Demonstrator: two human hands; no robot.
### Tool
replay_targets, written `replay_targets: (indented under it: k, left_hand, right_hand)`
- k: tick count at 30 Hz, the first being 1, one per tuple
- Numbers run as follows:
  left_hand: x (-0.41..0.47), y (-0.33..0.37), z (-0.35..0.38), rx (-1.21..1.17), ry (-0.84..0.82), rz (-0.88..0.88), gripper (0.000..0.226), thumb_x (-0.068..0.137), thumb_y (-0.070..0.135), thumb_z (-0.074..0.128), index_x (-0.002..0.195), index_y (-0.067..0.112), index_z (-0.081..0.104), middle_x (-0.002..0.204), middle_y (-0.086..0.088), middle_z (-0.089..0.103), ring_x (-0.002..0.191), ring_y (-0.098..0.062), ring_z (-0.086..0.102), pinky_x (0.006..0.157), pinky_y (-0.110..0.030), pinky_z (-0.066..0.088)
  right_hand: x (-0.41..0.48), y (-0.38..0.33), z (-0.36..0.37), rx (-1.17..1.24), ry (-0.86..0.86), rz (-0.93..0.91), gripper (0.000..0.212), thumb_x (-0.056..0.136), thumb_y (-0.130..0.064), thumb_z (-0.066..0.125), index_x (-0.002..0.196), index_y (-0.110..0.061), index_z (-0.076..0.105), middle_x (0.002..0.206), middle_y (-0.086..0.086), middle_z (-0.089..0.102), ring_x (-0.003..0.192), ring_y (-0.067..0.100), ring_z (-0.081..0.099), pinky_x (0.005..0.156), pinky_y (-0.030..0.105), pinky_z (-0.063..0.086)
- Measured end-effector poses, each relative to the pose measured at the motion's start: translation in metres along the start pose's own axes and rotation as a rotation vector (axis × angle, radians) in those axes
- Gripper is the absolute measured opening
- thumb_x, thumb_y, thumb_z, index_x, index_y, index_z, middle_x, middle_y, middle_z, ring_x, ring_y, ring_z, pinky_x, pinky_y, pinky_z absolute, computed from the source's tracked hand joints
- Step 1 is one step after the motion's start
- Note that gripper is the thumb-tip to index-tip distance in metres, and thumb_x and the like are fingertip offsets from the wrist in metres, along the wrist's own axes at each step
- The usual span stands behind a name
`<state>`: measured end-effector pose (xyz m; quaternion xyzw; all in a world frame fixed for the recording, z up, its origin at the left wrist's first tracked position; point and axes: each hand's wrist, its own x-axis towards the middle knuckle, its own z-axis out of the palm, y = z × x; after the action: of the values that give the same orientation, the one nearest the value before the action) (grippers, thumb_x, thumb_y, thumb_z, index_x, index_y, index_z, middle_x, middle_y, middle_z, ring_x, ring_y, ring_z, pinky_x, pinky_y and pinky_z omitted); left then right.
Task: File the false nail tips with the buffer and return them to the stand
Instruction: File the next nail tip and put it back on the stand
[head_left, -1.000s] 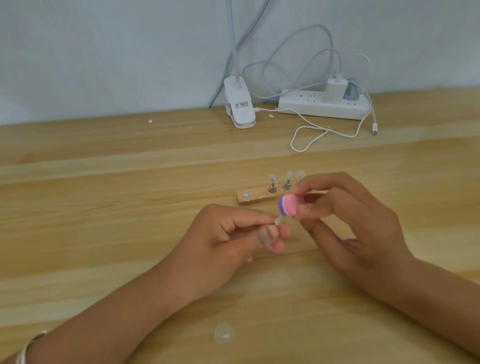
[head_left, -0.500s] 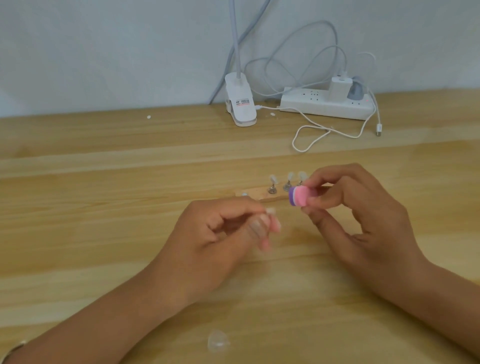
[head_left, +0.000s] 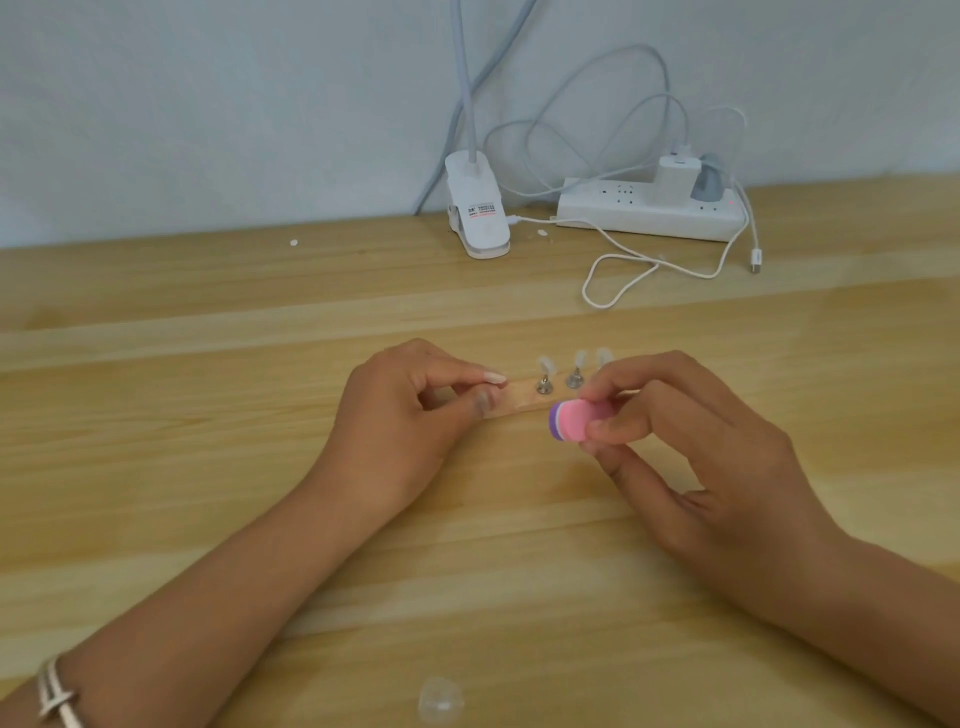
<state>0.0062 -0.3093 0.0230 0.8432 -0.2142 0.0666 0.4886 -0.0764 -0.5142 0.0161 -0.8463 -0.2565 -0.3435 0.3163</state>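
Left hand (head_left: 405, 415) has carried its pinched nail tip (head_left: 493, 376) to the stand (head_left: 517, 402); right hand (head_left: 701, 441) grips buffer (head_left: 569, 420). Return step: next, seat tip upright at left end, release.

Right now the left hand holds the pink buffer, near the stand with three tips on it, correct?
No. The head view shows the buffer in the right hand, not the left hand. It is near the stand, with three tips on it.
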Motion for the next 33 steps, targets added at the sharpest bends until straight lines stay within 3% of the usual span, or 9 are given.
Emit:
replay_targets:
  k: [3,7,10,16,19,22,24,26,33]
  left_hand:
    - [-0.001,0.001,-0.001,0.093,-0.008,0.004,0.018,0.081,0.017,0.076,0.092,0.031,0.076,0.074,0.017,0.059,0.068,0.006,0.051,0.065,-0.012,0.035]
    - [-0.003,0.007,0.001,0.244,0.012,-0.007,0.026,0.079,0.031,0.075,0.105,0.032,0.073,0.086,0.013,0.059,0.084,-0.006,0.051,0.088,-0.035,0.044]
    - [-0.005,0.012,0.001,0.288,-0.023,0.002,0.024,0.075,0.039,0.075,0.098,0.034,0.074,0.09,0.013,0.058,0.095,-0.012,0.053,0.094,-0.042,0.042]
    - [-0.013,0.011,-0.004,0.359,-0.021,-0.009,0.008,0.074,0.041,0.063,0.081,0.043,0.061,0.09,0.017,0.054,0.092,-0.007,0.045,0.092,-0.032,0.034]
    - [-0.015,0.01,-0.002,0.413,-0.016,0.036,0.027,0.068,0.055,0.051,0.089,0.044,0.063,0.098,0.02,0.049,0.096,-0.003,0.04,0.09,-0.022,0.023]
    - [-0.014,0.015,0.002,0.34,0.02,0.111,0.027,0.071,0.055,0.061,0.093,0.044,0.071,0.1,0.018,0.05,0.092,-0.006,0.041,0.09,-0.024,0.026]
    - [-0.012,0.016,0.006,0.303,0.05,0.129,0.02,0.07,0.049,0.069,0.088,0.041,0.074,0.095,0.016,0.05,0.088,-0.008,0.041,0.089,-0.027,0.031]
    - [-0.011,0.016,0.01,0.328,0.058,0.14,0.015,0.07,0.045,0.074,0.085,0.04,0.075,0.091,0.016,0.048,0.086,-0.007,0.039,0.087,-0.028,0.03]
    - [-0.01,0.019,0.015,0.307,0.042,0.112,0.017,0.067,0.042,0.081,0.082,0.04,0.075,0.086,0.013,0.051,0.087,-0.009,0.044,0.08,-0.023,0.024]
  right_hand:
    - [0.0,0.0,0.0,-0.019,-0.006,0.01,0.014,0.093,-0.006,0.059,0.081,0.001,0.062,0.104,0.009,0.063,0.094,0.024,0.064,0.086,0.032,0.051]
    - [0.0,-0.002,0.0,-0.026,-0.006,0.009,0.014,0.094,-0.008,0.059,0.081,-0.002,0.062,0.105,0.01,0.064,0.092,0.026,0.065,0.084,0.031,0.05]
    - [0.0,-0.002,-0.001,-0.032,-0.012,0.01,0.015,0.093,-0.009,0.059,0.081,-0.001,0.063,0.105,0.009,0.064,0.092,0.025,0.065,0.084,0.03,0.05]
    - [-0.001,0.0,-0.005,-0.034,0.008,0.07,0.003,0.086,0.001,0.067,0.085,-0.001,0.065,0.104,0.005,0.064,0.097,0.017,0.063,0.087,0.025,0.049]
    - [-0.001,0.002,-0.005,-0.004,0.031,0.173,0.008,0.091,0.0,0.068,0.095,-0.006,0.064,0.104,-0.004,0.063,0.099,0.01,0.063,0.089,0.022,0.05]
    - [0.0,0.001,-0.002,0.075,0.023,0.286,0.031,0.088,0.002,0.07,0.112,-0.014,0.06,0.108,-0.01,0.061,0.101,0.01,0.064,0.092,0.02,0.052]
    - [0.001,0.002,-0.001,0.041,-0.021,0.269,0.039,0.088,0.004,0.07,0.122,-0.013,0.06,0.11,-0.004,0.061,0.102,0.013,0.064,0.092,0.031,0.054]
    - [0.002,0.003,-0.001,-0.004,-0.056,0.221,0.035,0.09,0.004,0.068,0.122,-0.009,0.064,0.111,-0.001,0.061,0.103,0.015,0.063,0.09,0.038,0.053]
    - [0.001,0.003,0.0,-0.057,-0.084,0.156,0.031,0.088,0.004,0.071,0.117,-0.006,0.069,0.109,0.003,0.061,0.097,0.021,0.065,0.088,0.031,0.049]
